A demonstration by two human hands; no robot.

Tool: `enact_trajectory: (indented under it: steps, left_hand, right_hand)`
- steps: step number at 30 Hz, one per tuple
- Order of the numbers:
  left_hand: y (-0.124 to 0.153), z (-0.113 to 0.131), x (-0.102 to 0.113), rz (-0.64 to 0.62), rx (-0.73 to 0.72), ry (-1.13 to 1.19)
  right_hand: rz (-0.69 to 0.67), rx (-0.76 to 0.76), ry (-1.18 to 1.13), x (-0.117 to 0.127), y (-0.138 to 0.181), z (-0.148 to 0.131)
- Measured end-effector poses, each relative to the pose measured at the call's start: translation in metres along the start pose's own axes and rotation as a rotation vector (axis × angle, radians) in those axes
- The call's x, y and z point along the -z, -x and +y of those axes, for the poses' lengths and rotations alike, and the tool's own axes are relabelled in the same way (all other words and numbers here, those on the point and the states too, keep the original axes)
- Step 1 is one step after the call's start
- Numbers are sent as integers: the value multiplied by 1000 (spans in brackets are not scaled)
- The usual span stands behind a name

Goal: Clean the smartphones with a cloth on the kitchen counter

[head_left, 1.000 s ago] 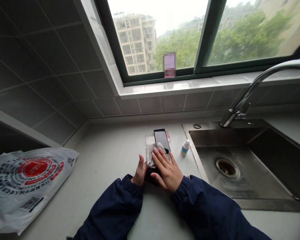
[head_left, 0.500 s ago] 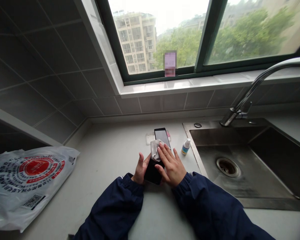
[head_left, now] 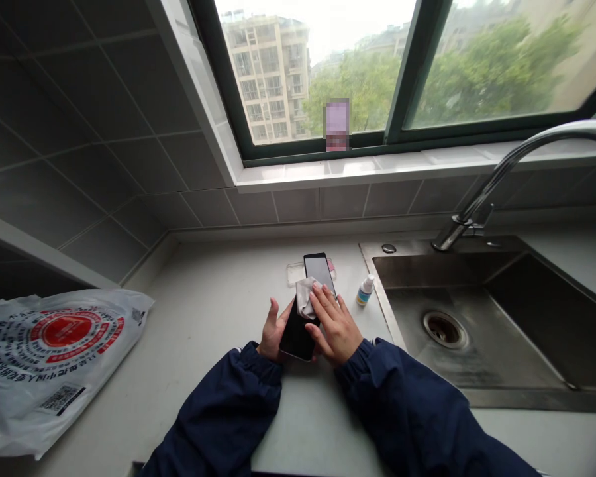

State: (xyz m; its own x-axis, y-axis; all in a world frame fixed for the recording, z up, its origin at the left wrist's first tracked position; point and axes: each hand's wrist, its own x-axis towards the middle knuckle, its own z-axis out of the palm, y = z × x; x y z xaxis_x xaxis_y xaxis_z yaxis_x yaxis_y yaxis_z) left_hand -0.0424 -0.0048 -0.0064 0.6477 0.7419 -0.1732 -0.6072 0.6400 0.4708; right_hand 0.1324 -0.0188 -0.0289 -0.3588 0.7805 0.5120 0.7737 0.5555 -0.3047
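A black smartphone (head_left: pixel 298 334) lies screen up on the pale countertop (head_left: pixel 213 318). My left hand (head_left: pixel 272 331) grips its lower left edge, thumb raised. My right hand (head_left: pixel 334 324) presses a small grey cloth (head_left: pixel 304 296) onto the middle of the screen with its fingers laid flat. The upper part of the screen (head_left: pixel 318 266) shows beyond the cloth. A small white dropper bottle (head_left: pixel 363 291) with a blue label stands just right of the phone. A clear case (head_left: pixel 295 272) lies under the phone's far end.
A steel sink (head_left: pixel 477 324) with a curved tap (head_left: pixel 496 179) fills the right side. A printed white plastic bag (head_left: pixel 49 358) lies at the left. Grey tiled walls and a window with a white sill (head_left: pixel 377 169) close off the back.
My right hand has slid the cloth from the phone's lower half up to its middle, uncovering the lower screen. My left hand stays at the phone's lower left edge.
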Motion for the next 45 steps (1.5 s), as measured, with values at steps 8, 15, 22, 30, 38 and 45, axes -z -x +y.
enact_trajectory:
  steps: [8,15,22,30,38,45]
  left_hand:
    - [-2,0,0,-36,-2,2]
    - [-4,1,-4,-21,14,-23]
    - [-6,0,-1,-33,-29,-12]
    - [-9,-6,1,-42,-96,-23]
    - [-8,-5,2,15,-49,-46]
    - [-10,-3,3,71,-178,35]
  right_hand:
    - [8,2,-43,-4,1,4]
    - [59,12,-86,-10,2,9]
    - [59,46,-88,-9,3,11]
    - [95,70,-113,-13,9,5]
    - [113,41,-153,-20,7,12]
    - [43,213,-154,-9,12,-6]
